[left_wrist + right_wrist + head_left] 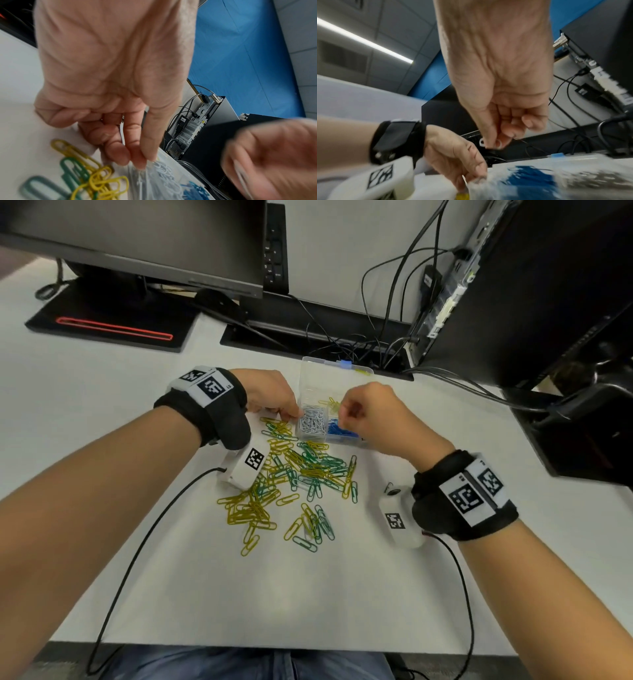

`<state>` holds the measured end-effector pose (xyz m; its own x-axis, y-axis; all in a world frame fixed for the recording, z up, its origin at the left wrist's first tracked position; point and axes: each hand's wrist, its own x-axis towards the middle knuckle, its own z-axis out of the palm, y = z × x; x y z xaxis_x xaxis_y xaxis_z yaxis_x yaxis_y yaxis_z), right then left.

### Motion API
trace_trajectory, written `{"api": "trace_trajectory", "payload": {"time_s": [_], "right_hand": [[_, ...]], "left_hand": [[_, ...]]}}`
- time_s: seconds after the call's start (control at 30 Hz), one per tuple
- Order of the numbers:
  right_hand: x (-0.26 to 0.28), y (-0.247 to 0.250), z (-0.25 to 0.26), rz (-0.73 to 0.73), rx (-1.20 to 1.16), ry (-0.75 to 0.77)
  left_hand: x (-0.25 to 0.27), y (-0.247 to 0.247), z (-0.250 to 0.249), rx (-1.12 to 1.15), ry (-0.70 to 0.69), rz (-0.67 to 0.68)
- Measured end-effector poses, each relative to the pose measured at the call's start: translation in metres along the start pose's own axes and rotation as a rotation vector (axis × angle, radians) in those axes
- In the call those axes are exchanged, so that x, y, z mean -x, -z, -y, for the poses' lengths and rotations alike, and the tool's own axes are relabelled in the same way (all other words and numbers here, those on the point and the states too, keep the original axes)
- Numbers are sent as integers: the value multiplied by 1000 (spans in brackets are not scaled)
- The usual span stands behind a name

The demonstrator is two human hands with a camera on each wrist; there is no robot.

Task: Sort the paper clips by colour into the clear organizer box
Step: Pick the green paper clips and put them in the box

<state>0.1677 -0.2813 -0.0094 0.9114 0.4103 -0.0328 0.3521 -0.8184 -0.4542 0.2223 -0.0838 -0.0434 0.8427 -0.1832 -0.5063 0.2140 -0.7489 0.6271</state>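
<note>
1. Head view. My right hand [368, 414] hangs over the clear organizer box [310, 371], thumb and forefinger pinched on one white clip [342, 413], thin and hard to see here. My left hand [270, 395] sits at the box's left wall, fingertips at the white-clip compartment [312, 421]. Right of that pinch: blue clips [340, 430] in the next compartment. Beyond my right pinch: a few yellow clips in the box [332, 402]. Below both hands, nearer me: the loose pile [294, 481] on the desk [102, 392], yellow and green mixed.

2. Left wrist view. Left fingers [137, 161] are straight, tips touching the box edge; nothing held that I can see. Pic blurred. Yellow and green clips lie just beside the fingertips.

3. Right wrist view. Right-hand grip narrow: thumb and forefinger closed on the white clip [482, 143], a loop showing at each side of the pinch. Box directly below, blue clips under the hand.

4. Handling, my judgement. Clips are light, stiff wire, coating prob. slick, and they hook together. Take one by its long sides or its looped end, pinch only; drag it free of neighbours first.

5. Count. Box: 1. Filled compartments seen: 3 (white, blue, yellow). Held clips: 1. Loose clips: too many and too tangled to count; 2 colours.
</note>
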Motion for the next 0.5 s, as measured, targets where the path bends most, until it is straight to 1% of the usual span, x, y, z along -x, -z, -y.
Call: {"api": "trace_trajectory", "payload": {"time_s": [0.07,0.17,0.23,0.27,0.33,0.4,0.43,0.47,0.5], "right_hand": [[-18,-1,7,-45,-53,14],[-30,-6,11,-23,-43,18],[-24,-9,14,3,-23,68],[-18,-10,16,35,-21,108],[-3,-15,19,171,-27,158],[8,-21,18,350,-6,156],[12,-25,17,411,23,147],[14,-28,14,436,51,131],[16,-28,13,431,68,113]], "left_hand": [[-1,0,2,-4,-20,-11],[0,0,2,-12,-44,-12],[2,3,1,-25,-64,3],[6,3,1,-31,-77,7],[15,5,0,-78,-138,-2],[26,5,0,-170,-251,-7],[33,3,0,-206,-306,4],[39,0,0,-239,-352,20],[45,-3,1,-280,-394,35]]}}
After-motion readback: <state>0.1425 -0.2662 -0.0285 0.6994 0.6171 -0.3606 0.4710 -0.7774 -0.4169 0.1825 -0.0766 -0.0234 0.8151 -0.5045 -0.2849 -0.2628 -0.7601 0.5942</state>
